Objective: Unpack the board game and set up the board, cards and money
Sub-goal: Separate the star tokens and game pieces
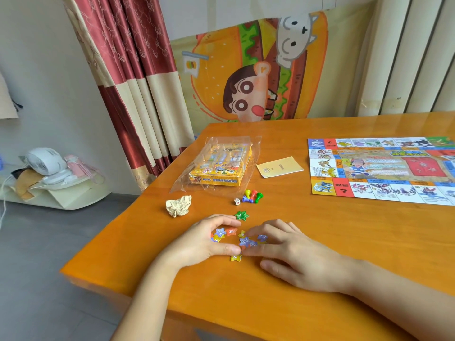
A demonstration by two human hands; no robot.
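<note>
In the head view the step in hand looks like gathering the small pieces. The board point(381, 168) is already spread flat, far off to the right of both hands. The left hand point(209, 239) curves in a loose C around part of the star tokens point(246, 241), with thumb and forefinger apart and the tokens lying on the table point(320, 242) inside that curve. The right hand point(290, 254) sets bent fingertips on the tokens from the other side. Whether it pinches one cannot be told.

One green star point(241, 215) lies just beyond the left fingertips, and a yellow star point(235, 257) sits just beside the left thumb. The pawns point(252, 196) and die point(237, 201) lie farther out. The box point(221, 166) in its plastic wrap is beyond those.

The next move probably calls for drawing in the two strays, then opening the box for cards and money.
</note>
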